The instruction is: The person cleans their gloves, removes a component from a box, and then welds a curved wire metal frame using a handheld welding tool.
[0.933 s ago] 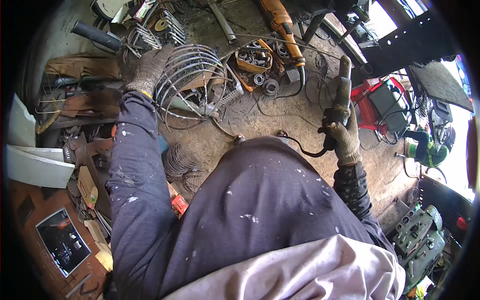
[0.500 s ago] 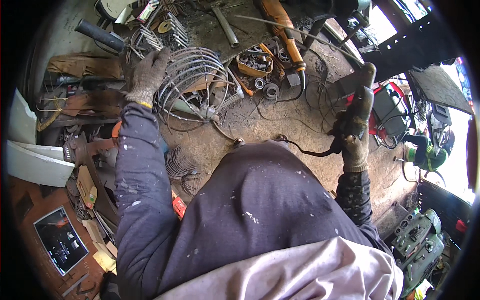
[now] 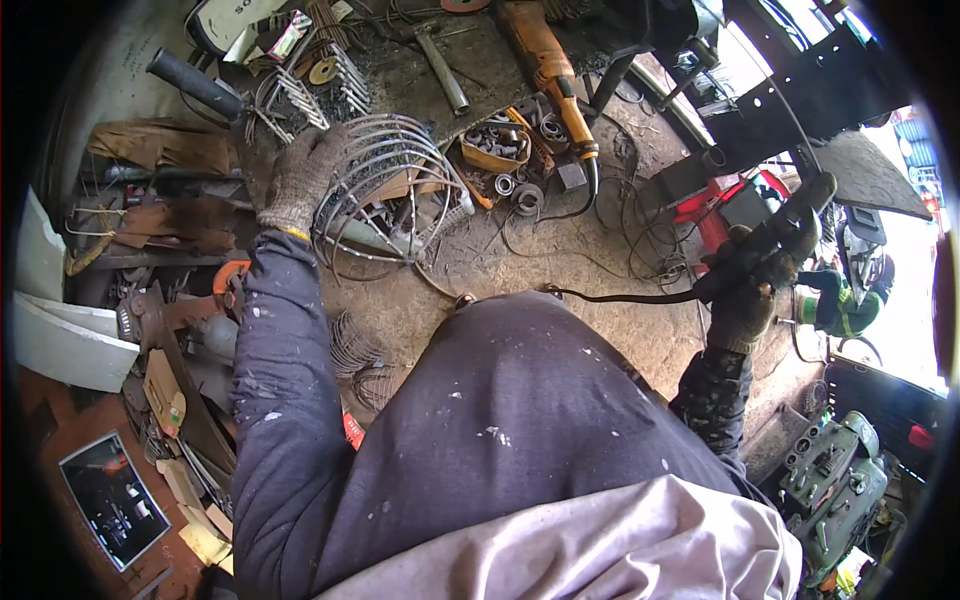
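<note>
My left hand [image 3: 300,180], in a grey knit glove with a yellow cuff edge, is closed on the rim of a round cage of bent metal rods [image 3: 408,165]. The curved rods meet near its lower end. Off to the right, my gloved right hand [image 3: 742,305] wraps round a dark welding electrode holder [image 3: 775,245]. A thin welding rod [image 3: 797,125] sticks up from the holder's far end. From its near end a black cable [image 3: 630,298] runs left toward my feet. The rod is well away from the cage.
Beyond the cage lie an orange power tool [image 3: 545,60], a metal pipe [image 3: 442,75] and a yellow container of metal parts [image 3: 495,145]. Loose cables cross the floor. A red case [image 3: 712,215] stands past my right hand, and a green machine [image 3: 835,480] at lower right.
My right hand has swung right and slightly nearer with the electrode holder, and the rod now points up and away rather than left. My left hand keeps its grip on the cage.
</note>
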### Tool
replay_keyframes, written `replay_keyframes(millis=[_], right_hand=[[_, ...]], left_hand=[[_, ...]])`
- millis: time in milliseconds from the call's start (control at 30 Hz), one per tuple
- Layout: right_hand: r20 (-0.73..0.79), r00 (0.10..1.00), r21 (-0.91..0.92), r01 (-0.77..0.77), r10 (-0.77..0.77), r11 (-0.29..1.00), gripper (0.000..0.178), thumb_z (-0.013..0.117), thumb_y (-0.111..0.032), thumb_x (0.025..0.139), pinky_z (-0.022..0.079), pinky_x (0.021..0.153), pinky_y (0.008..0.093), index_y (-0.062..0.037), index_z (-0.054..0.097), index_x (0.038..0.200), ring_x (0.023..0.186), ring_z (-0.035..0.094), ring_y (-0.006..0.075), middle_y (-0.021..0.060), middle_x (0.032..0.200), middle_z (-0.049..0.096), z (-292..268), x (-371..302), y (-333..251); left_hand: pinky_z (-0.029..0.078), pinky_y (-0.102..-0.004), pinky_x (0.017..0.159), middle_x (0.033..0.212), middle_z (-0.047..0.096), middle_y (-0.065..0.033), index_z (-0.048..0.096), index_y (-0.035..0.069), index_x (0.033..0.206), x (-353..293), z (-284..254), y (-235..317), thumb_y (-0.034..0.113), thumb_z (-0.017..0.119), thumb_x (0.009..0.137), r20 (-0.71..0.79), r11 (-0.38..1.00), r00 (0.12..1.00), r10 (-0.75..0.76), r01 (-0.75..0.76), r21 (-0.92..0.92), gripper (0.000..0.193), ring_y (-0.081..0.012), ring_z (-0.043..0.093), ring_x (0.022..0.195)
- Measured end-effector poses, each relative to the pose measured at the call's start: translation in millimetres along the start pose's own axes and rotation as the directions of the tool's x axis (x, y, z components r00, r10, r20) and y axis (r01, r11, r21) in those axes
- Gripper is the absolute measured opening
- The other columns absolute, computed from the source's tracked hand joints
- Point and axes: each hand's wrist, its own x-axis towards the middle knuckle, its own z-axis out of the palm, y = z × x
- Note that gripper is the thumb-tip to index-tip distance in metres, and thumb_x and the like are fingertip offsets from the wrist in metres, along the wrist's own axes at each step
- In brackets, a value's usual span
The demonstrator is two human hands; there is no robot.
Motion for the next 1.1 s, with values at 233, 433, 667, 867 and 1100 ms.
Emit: replay_keyframes(millis=[233, 433, 667, 867, 1100], right_hand=[[-0.141, 0.988, -0.108, 0.052, -0.067, 0.993, 0.079, 0.073, -0.043, 0.085, 0.056, 0.089, 0.0511, -0.0086, 0.038, 0.147, 0.114, 0.060, 0.0304, 0.0214, 0.134, 0.053, -1.0, 11.2, -15.1], [0.004, 0.994, 0.010, 0.106, -0.106, 0.994, 0.076, 0.077, -0.040, 0.083, 0.057, 0.088, 0.0510, -0.0092, 0.042, 0.144, 0.109, 0.062, 0.0313, 0.0216, 0.132, 0.056, 4.6, -0.6, -5.0], [-0.095, 0.989, -0.038, 0.108, -0.111, 0.993, 0.068, 0.068, -0.043, 0.088, 0.057, 0.080, 0.0427, -0.0073, 0.045, 0.141, 0.105, 0.063, 0.0276, 0.0145, 0.129, 0.059, 19.9, -11.2, 11.5], [0.110, 0.913, -0.923, 0.241, -0.394, 0.301, 0.055, 0.061, -0.030, 0.094, 0.052, 0.091, 0.0463, -0.0082, 0.046, 0.141, 0.108, 0.062, 0.0296, 0.0145, 0.127, 0.060, -5.9, 4.0, 10.8], [-0.217, 0.906, -0.224, 0.317, -0.364, 0.922, 0.060, 0.065, -0.049, 0.091, 0.055, 0.089, 0.0519, -0.0066, 0.051, 0.132, 0.101, 0.065, 0.0279, 0.0127, 0.118, 0.063, 42.6, 7.2, -24.4]], left_hand=[[0.047, -0.0328, 0.081, 0.093, 0.069, -0.0102, 0.068, 0.001, 0.108, 2.5, 1.6, 4.6, 0.046, 0.061, 0.096, -0.029, 0.998, 0.999, 0.037, -0.038, -0.059, 0.047, -0.0172, 0.060, 0.085], [0.050, -0.0404, 0.081, 0.097, 0.070, -0.0173, 0.069, 0.004, 0.107, -5.6, -1.0, 8.5, 0.059, 0.056, 0.093, -0.056, 0.997, 0.996, 0.072, -0.070, 0.031, 0.058, -0.0314, 0.067, 0.091], [0.049, -0.0414, 0.078, 0.092, 0.070, -0.0191, 0.069, 0.003, 0.102, -11.9, -9.7, 16.4, 0.059, 0.055, 0.093, -0.053, 0.995, 0.996, 0.071, -0.067, 0.069, 0.059, -0.0338, 0.067, 0.089], [0.049, -0.0420, 0.081, 0.099, 0.069, -0.0241, 0.068, -0.001, 0.104, -20.3, -9.6, 43.2, 0.050, 0.058, 0.093, -0.064, 1.000, 0.998, -0.020, 0.021, 0.014, 0.053, -0.0352, 0.067, 0.090], [0.051, -0.0399, 0.082, 0.100, 0.073, -0.0184, 0.070, 0.001, 0.106, -6.3, -3.5, 10.9, 0.048, 0.060, 0.095, -0.062, 0.995, 0.993, 0.098, -0.100, -0.027, 0.049, -0.0301, 0.069, 0.092]])
